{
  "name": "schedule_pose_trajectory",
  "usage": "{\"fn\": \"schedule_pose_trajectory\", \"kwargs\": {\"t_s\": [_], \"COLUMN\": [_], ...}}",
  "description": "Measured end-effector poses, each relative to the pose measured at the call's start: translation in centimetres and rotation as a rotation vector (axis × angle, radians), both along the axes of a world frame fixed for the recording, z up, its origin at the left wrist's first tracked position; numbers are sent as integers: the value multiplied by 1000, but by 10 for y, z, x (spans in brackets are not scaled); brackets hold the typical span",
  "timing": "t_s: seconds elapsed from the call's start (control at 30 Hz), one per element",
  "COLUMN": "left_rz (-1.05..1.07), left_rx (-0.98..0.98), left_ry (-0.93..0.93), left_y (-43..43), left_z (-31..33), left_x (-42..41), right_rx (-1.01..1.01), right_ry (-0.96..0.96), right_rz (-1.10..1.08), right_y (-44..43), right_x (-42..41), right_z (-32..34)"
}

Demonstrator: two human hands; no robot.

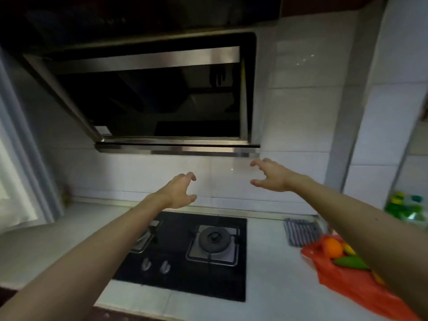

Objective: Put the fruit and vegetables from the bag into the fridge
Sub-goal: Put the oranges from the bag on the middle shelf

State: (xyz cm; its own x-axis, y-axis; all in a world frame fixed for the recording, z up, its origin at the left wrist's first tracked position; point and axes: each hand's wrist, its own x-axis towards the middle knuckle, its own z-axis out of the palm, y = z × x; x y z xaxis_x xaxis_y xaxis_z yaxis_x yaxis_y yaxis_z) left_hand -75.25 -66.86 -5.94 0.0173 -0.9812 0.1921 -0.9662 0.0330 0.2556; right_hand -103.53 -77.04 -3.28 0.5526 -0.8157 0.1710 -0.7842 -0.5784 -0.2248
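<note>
Forearms: both were stretched out over the hob (180,256).
Left hand (179,192): spread, empty.
Right hand (269,176): spread, empty.
Bag (347,276): lay on the counter (273,286) at right, orange (333,247) inside.
Risk: fruit might be rolled out if the slack bag were lifted carelessly.

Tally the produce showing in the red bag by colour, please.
Some is hidden by the right arm, so visible pieces only, in the bag:
Orange: 1
Green: 1
Yellow: 2
Total: 4
Both hands, left and right, are empty.
</note>
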Motion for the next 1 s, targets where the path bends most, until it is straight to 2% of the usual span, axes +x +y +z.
{"fn": "schedule_pose_trajectory", "kwargs": {"t_s": [0.47, 0.67, 1.0], "left_rz": [-373, -542, -689], "left_rx": [77, 92, 153], "left_ry": [-5, -19, -43], "left_y": [-105, -131, -182], "left_z": [-36, -50, -87], "left_x": [-196, -262, -332], "right_rx": [81, 97, 142], "right_ry": [-8, -11, -37], "right_rz": [-461, -566, -661], "right_y": [20, 33, 22], "right_x": [-249, -304, -338], "right_z": [-39, -59, -87]}}
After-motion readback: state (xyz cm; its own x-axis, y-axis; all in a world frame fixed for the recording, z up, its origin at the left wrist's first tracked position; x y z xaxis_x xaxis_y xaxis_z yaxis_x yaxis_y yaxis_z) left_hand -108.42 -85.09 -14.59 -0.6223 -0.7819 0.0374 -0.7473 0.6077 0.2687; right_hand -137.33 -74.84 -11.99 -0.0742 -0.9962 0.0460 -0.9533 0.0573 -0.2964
